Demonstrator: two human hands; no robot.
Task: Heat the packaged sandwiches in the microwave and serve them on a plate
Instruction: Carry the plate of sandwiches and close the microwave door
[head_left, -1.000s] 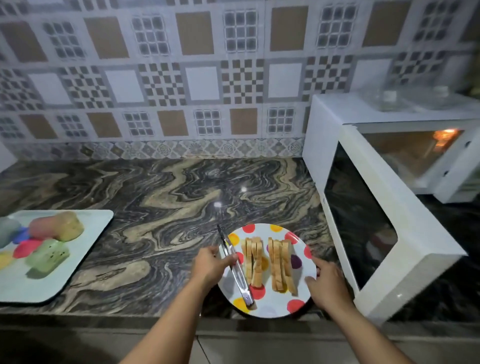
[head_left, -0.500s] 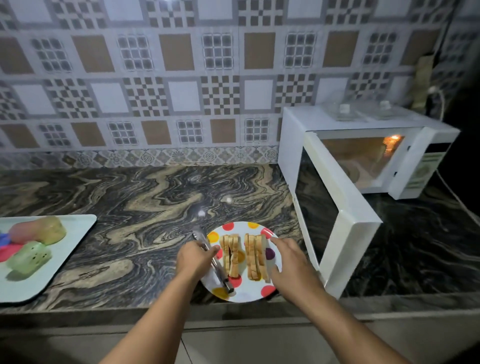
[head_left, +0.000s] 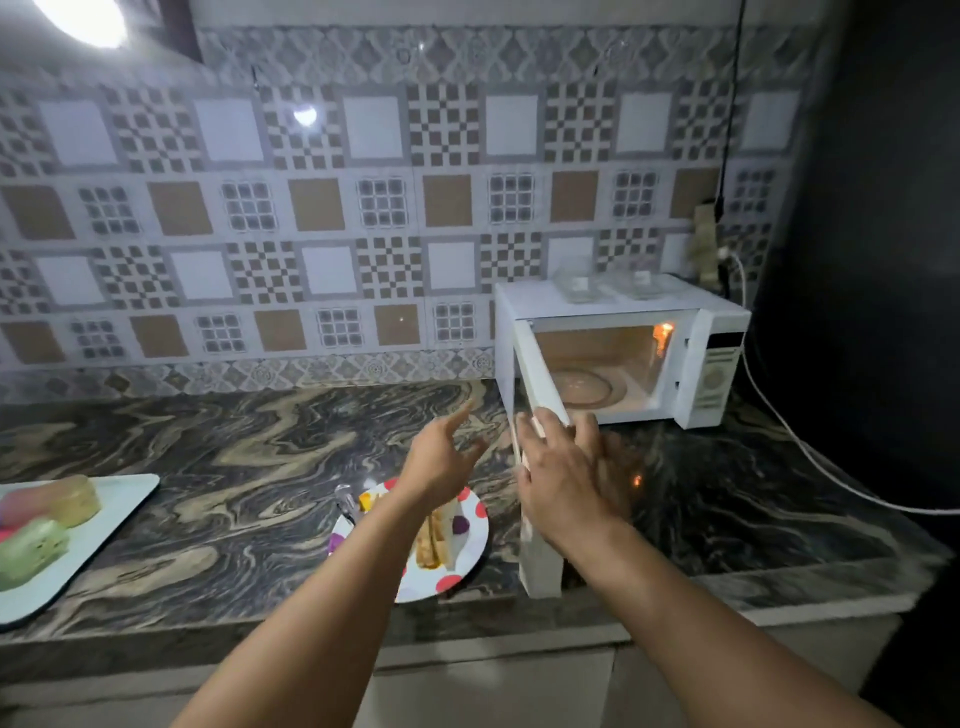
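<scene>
Sandwiches (head_left: 434, 540) sat on the dotted plate (head_left: 467, 564) at the counter's edge, right hand (head_left: 563, 480) flat-fingered against the open microwave door (head_left: 537, 519), left hand (head_left: 441, 460) loosely spread and empty; next, likely swinging it shut.
</scene>
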